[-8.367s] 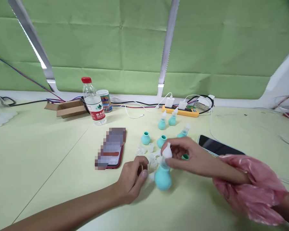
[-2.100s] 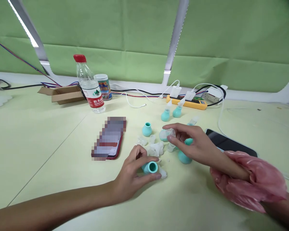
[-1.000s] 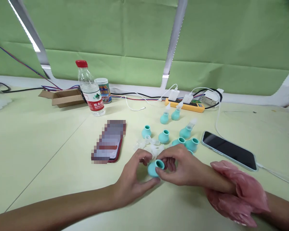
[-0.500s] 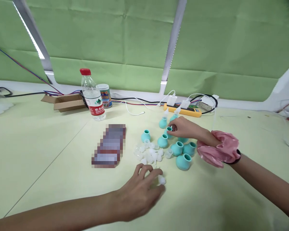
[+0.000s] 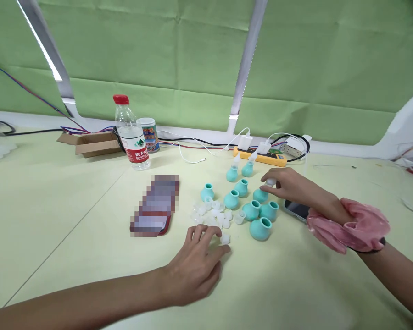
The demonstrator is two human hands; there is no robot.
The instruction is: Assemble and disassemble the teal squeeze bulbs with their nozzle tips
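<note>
My right hand (image 5: pixel 282 183) is closed on a small white translucent nozzle part (image 5: pixel 270 182), right at the mouth of a teal squeeze bulb (image 5: pixel 260 195). My left hand (image 5: pixel 199 261) has thumb and index finger around a small white translucent piece (image 5: pixel 225 238) close to the tabletop. Just beyond the left fingers lies a pile of similar white pieces (image 5: pixel 215 213), with a clear cup-like piece (image 5: pixel 240 217) beside it. Several open-mouthed teal bulbs (image 5: pixel 260 229) stand between the hands. Farther back, two teal bulbs (image 5: pixel 231 174) carry pointed translucent tips (image 5: pixel 236 160).
A red-edged phone (image 5: pixel 154 206), its screen pixelated, lies left of the pile. Another phone (image 5: pixel 296 209) is partly under my right wrist. Along the wall stand a water bottle (image 5: pixel 134 142), a can (image 5: pixel 150 135), a cardboard box (image 5: pixel 98 145) and a yellow power strip (image 5: pixel 261 156) with cables.
My right hand has moved right, off one teal bulb and over to another, where a white part now shows in its fingers. My left hand and its piece have shifted slightly forward and left.
</note>
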